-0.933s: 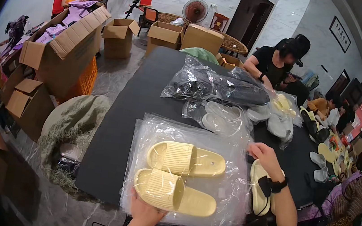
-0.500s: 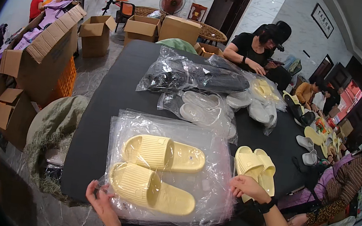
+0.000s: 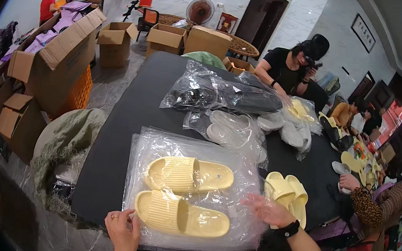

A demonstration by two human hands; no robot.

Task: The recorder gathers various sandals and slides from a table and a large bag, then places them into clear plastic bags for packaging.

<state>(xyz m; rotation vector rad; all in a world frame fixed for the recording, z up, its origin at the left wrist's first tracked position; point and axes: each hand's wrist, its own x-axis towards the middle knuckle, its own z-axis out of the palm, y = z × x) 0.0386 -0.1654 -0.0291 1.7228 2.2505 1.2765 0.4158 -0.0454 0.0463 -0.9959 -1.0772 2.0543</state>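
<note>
Two yellow slippers lie side by side, toes to the left, on a stack of clear plastic bags: the far slipper (image 3: 215, 176) and the near slipper (image 3: 206, 222). They look to be inside the top bag (image 3: 246, 168). At the stack's lower left edge is my left hand (image 3: 122, 234), fingers curled and closed on the bag's edge near the near slipper's toe. My right hand (image 3: 273, 212) hovers over the stack's right edge, its fingers smeared by motion. Just beyond it sits another pair of yellow slippers (image 3: 281, 188) on the black-covered table (image 3: 111, 164).
Bagged black slippers (image 3: 215, 92) and bagged grey slippers (image 3: 233, 127) lie at the table's far side. A co-worker (image 3: 293, 69) sits behind them; another person (image 3: 393, 194) works at the right. Cardboard boxes (image 3: 68, 64) and a green sack (image 3: 66, 139) stand at the left.
My left hand has come in to the bag's edge and closed. My right hand has left the bag's edge and is moving. The far co-worker has raised a phone; the person at right reaches toward grey slippers.
</note>
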